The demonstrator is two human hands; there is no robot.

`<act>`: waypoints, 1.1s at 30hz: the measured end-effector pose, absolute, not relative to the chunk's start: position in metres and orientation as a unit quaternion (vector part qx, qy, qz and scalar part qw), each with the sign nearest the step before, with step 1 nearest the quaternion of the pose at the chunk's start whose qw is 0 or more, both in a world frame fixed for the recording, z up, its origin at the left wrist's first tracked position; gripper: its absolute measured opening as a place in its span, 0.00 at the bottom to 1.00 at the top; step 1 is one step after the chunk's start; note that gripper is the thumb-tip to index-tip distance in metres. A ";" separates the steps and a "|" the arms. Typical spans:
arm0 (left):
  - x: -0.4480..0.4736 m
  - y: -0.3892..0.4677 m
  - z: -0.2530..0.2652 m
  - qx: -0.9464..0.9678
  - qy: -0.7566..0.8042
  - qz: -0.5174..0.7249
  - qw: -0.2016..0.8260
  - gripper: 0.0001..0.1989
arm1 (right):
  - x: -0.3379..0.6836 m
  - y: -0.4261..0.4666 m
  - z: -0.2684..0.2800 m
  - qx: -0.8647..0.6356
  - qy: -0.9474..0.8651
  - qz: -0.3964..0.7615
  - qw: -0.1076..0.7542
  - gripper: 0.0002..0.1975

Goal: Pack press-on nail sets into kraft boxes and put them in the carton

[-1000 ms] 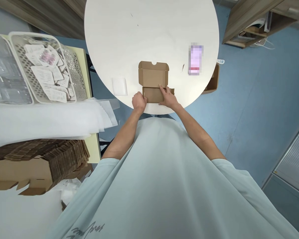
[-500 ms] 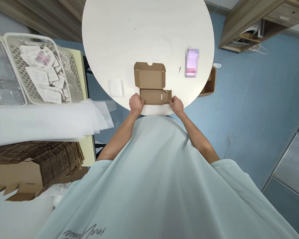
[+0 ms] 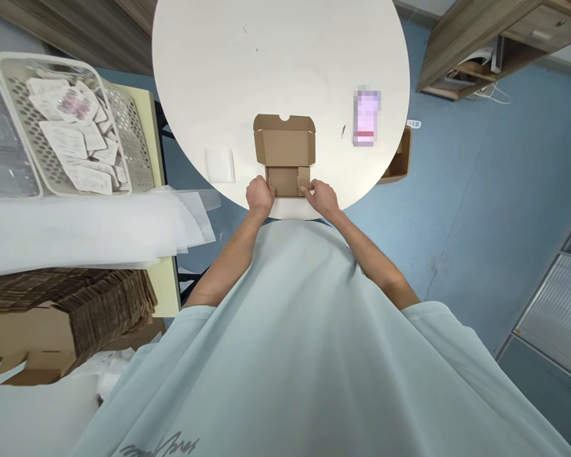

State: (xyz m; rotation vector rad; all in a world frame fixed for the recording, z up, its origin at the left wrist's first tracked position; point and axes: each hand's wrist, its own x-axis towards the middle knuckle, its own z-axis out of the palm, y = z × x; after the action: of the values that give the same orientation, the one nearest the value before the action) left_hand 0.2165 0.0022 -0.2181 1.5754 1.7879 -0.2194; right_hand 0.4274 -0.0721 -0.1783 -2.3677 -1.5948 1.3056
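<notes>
A brown cardboard box (image 3: 283, 181) lies near the front edge of the white round table (image 3: 276, 63), its lid (image 3: 285, 147) laid open away from me. My left hand (image 3: 259, 195) is closed on the box's left side wall. At the opposite end, my right hand (image 3: 322, 197) pinches the right end flap (image 3: 303, 179), which is folded inward over the box floor. Left of the box sits a flat white packet (image 3: 219, 165). A blurred pink-purple rectangular object (image 3: 366, 119) rests farther right on the table.
To my left, a side table bears a white basket (image 3: 118, 127) of white packets, a stack of white sheets (image 3: 90, 228) and a stack of folded cardboard (image 3: 109, 311). A brown open bin (image 3: 400, 158) stands beyond the table's right edge, below a wooden cabinet (image 3: 457, 63).
The box's right end flap, which stuck out to the right, is now folded inward. My right hand has moved left with it, while my left hand has stayed on the left wall.
</notes>
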 end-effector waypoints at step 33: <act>0.184 0.005 -0.219 0.593 0.698 0.032 0.399 0.14 | 0.417 -0.068 -0.174 -0.812 -0.468 0.334 -0.098 0.19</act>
State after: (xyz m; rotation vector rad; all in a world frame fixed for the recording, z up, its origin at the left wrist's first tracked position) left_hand 0.1839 0.0049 -0.2191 1.5016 1.7677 0.0822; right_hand 0.4167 -0.0676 -0.1737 -2.7232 -1.5703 1.1214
